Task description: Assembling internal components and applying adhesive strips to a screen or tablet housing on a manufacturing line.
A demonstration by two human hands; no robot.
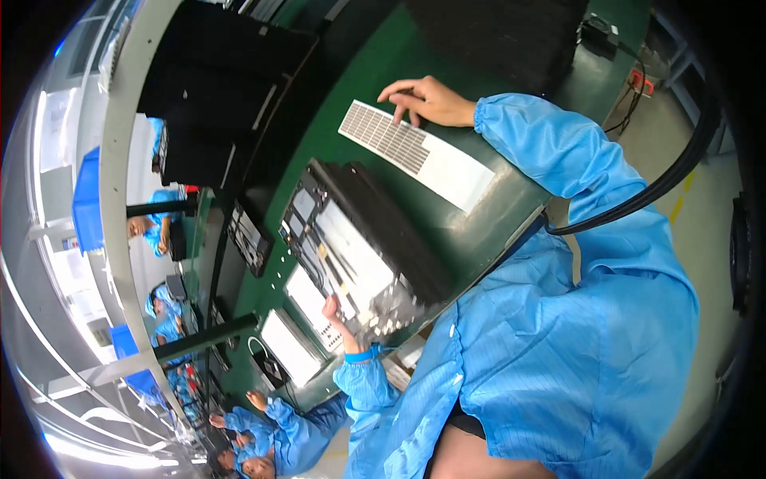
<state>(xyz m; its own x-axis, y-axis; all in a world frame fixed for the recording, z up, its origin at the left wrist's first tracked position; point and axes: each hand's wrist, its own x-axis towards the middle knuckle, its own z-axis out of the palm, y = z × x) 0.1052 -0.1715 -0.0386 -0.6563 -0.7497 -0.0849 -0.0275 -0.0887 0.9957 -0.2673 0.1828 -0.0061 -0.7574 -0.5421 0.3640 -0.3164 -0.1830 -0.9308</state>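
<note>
My right hand [431, 101] is over a long white sheet [455, 177] printed with a grid of small grey labels. Its fingers are apart, and some fingertips touch the sheet's edge. My left hand [339, 321], with a blue band at the wrist, is beside the near corner of an opened laptop base [343, 231]. Its fingers look drawn together; whether something small is between them is hidden. The laptop base shows its inner parts and lies on a thick black stack [399, 231]. Crumpled clear plastic [391, 311] covers its near end.
White flat boxes or panels [292, 349] lie left of the stack on the green table [511, 195]. Another opened device [249, 239] is farther off. A black cable [670, 180] hangs at right. Co-workers in blue, one close by [299, 439], sit along the line.
</note>
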